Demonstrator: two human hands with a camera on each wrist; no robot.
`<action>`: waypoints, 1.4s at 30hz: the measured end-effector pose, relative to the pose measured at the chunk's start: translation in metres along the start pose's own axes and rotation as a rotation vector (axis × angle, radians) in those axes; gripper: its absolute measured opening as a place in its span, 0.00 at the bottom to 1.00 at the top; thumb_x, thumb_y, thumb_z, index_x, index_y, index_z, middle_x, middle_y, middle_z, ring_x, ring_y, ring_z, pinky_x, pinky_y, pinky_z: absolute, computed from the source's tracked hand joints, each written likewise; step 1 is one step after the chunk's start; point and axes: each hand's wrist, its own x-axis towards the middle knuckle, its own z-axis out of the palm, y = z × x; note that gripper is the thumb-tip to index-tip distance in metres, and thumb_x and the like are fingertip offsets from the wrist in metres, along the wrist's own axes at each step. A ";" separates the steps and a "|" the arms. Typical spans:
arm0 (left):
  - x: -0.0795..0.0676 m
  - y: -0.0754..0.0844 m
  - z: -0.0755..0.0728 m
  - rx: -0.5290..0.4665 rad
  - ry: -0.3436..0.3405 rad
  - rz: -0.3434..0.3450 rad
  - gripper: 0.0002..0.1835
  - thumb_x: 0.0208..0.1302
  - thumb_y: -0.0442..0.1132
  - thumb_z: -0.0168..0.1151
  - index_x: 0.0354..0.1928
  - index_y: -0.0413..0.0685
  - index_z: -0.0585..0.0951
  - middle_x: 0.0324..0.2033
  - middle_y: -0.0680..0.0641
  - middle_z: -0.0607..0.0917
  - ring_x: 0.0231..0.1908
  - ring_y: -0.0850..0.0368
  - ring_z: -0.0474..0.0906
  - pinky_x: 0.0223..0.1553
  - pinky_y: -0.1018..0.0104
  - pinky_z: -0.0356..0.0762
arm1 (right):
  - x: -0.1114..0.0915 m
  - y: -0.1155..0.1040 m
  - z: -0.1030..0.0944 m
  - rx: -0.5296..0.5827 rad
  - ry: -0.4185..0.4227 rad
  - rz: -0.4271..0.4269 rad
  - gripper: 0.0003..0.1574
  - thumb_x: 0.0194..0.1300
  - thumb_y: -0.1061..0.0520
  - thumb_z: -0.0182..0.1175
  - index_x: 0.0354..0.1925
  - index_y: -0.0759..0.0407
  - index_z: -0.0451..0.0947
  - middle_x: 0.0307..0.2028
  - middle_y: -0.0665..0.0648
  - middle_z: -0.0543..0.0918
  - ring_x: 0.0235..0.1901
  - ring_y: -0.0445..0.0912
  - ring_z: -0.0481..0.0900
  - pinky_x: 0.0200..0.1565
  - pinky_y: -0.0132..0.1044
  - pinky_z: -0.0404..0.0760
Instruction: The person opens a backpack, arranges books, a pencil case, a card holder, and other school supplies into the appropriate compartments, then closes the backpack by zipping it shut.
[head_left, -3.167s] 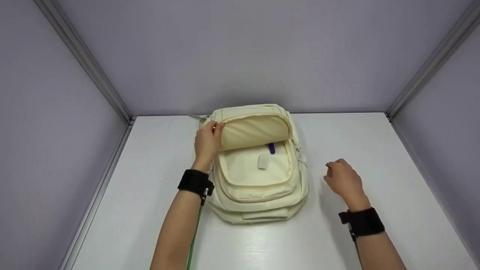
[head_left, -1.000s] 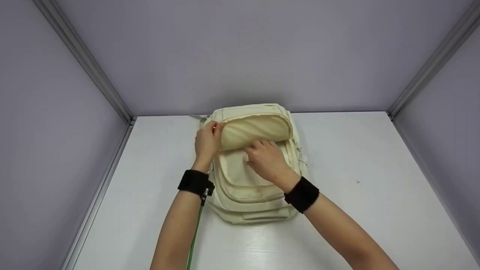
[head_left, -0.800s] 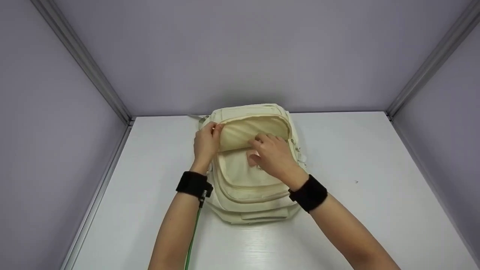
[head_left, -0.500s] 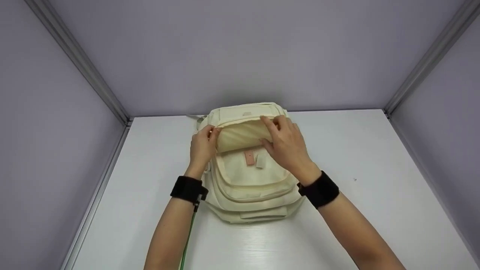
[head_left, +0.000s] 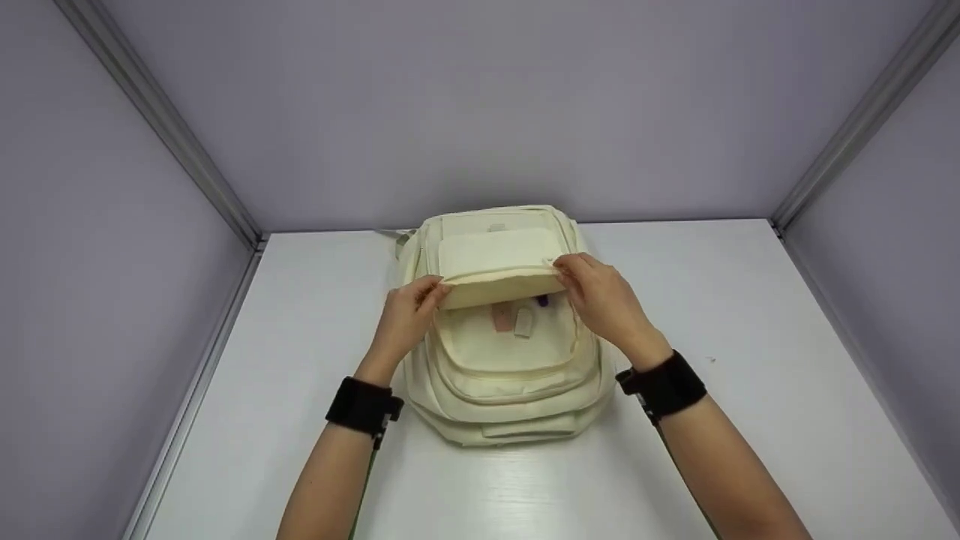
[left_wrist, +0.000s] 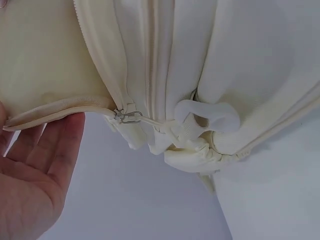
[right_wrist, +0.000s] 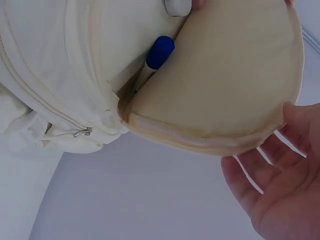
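A cream backpack [head_left: 517,409] lies on the white table with its front pocket unzipped. My left hand [head_left: 401,322] pinches the left side of the pocket flap [head_left: 502,289], and my right hand [head_left: 606,304] pinches its right side. The flap is partly lowered over the pocket opening. Under it lie a small pink rectangular piece [head_left: 503,318], a small white rectangular piece [head_left: 524,323] and a blue-capped pen [right_wrist: 160,52], mostly tucked in beside the flap's base. The right wrist view shows thumb and fingers on the flap's zippered edge.
A metal zipper pull [left_wrist: 129,117] hangs at the pocket's corner, near a white plastic loop [left_wrist: 210,115] on the bag's side. Pale panels [head_left: 480,112] enclose the table [head_left: 750,420] at the back and both sides. A tiny speck [head_left: 711,359] lies to the right.
My right hand came in from the right, left the pink piece in the pocket, then took the flap's right edge. Both hands have since drawn the flap down towards me.
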 end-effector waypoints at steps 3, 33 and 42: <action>-0.010 -0.001 -0.001 -0.035 -0.043 0.035 0.15 0.71 0.47 0.58 0.50 0.46 0.86 0.38 0.48 0.88 0.37 0.57 0.83 0.40 0.60 0.80 | -0.007 0.005 -0.005 0.117 -0.095 0.041 0.10 0.74 0.59 0.55 0.49 0.63 0.75 0.43 0.59 0.81 0.45 0.54 0.82 0.45 0.48 0.79; -0.069 -0.023 0.018 0.350 -0.113 0.405 0.19 0.65 0.48 0.65 0.51 0.43 0.86 0.57 0.40 0.80 0.63 0.42 0.70 0.61 0.46 0.67 | -0.051 -0.005 0.030 -0.090 -0.221 -0.006 0.29 0.67 0.48 0.65 0.62 0.56 0.73 0.41 0.57 0.77 0.39 0.53 0.76 0.37 0.47 0.75; -0.043 -0.036 0.018 0.393 0.145 0.295 0.11 0.70 0.34 0.60 0.51 0.39 0.84 0.43 0.41 0.84 0.45 0.45 0.81 0.45 0.52 0.79 | -0.046 -0.018 0.055 -0.305 -0.214 0.003 0.35 0.64 0.42 0.65 0.67 0.43 0.71 0.46 0.64 0.69 0.43 0.58 0.69 0.41 0.50 0.73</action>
